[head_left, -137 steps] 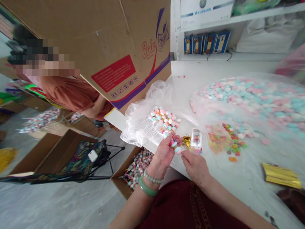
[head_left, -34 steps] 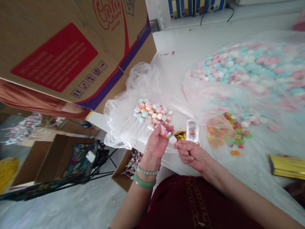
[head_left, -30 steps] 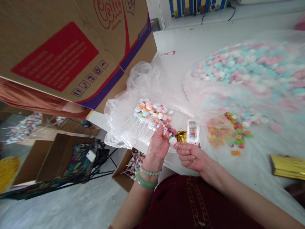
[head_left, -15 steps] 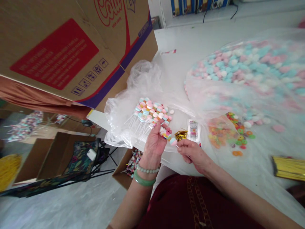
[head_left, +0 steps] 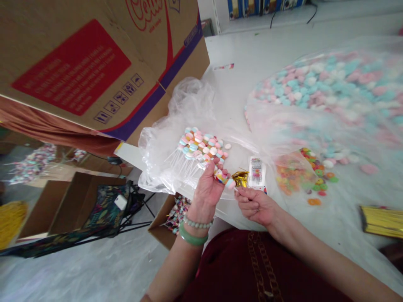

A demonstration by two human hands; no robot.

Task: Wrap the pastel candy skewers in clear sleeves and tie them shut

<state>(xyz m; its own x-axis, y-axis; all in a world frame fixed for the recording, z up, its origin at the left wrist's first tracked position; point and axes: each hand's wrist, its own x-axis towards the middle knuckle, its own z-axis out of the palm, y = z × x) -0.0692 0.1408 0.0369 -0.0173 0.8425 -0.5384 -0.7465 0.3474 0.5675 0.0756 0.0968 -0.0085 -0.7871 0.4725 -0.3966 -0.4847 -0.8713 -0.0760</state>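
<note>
My left hand (head_left: pixel 206 188) holds a pastel candy lollipop (head_left: pixel 223 178) in its fingers, with pink and blue discs on a thin white stick. My right hand (head_left: pixel 255 205) pinches the tip of that stick close to the candy. Just beyond the fingers lie a crumpled gold foil piece (head_left: pixel 241 178) and a small printed candy packet (head_left: pixel 257 173). Behind my left hand, a bunch of finished lollipops (head_left: pixel 198 146) rests on a crumpled clear plastic bag (head_left: pixel 155 161).
A cardboard carton (head_left: pixel 78 71) juts in at upper left. Pastel candies under clear plastic (head_left: pixel 315 79) and coloured candy rings (head_left: pixel 302 178) cover the white table (head_left: pixel 239 54). Gold twist ties (head_left: pixel 382 222) lie right. Below the table edge stands a lollipop box (head_left: pixel 176 214). A co-worker's orange sleeve (head_left: pixel 53 136) shows left.
My view has tilted so the carton fills more of the upper left. The lollipop has turned slightly in my left hand, and my right fingers have closed on its stick tip.
</note>
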